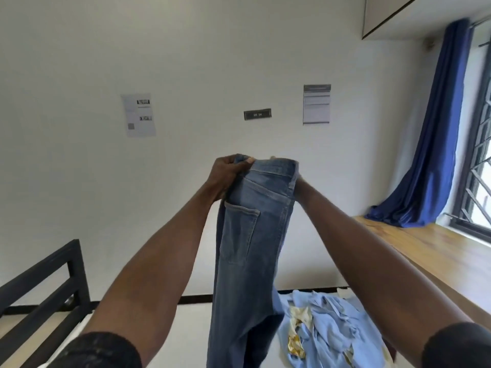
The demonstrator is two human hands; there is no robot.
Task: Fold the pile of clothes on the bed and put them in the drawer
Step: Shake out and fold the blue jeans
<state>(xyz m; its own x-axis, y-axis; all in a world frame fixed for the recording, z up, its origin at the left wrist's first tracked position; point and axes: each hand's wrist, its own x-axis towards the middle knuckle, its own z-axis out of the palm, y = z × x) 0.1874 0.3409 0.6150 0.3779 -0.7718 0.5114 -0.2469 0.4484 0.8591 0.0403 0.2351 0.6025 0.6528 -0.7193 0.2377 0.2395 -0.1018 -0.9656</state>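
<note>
Both hands up high w/ blue jeans (249, 235) hanging between: left hand (225, 173) pinches waistband's left end, right hand (297, 179) mostly hidden behind right end, grip unclear; light-blue clothes pile (326, 325) on bed (186, 330) below, toward its right edge.

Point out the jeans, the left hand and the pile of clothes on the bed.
jeans (248, 235): head view, on the leg below the back pocket.
left hand (225, 173): head view, back of the hand gripping the waistband.
pile (326, 322): head view, light blue cloth.
</note>
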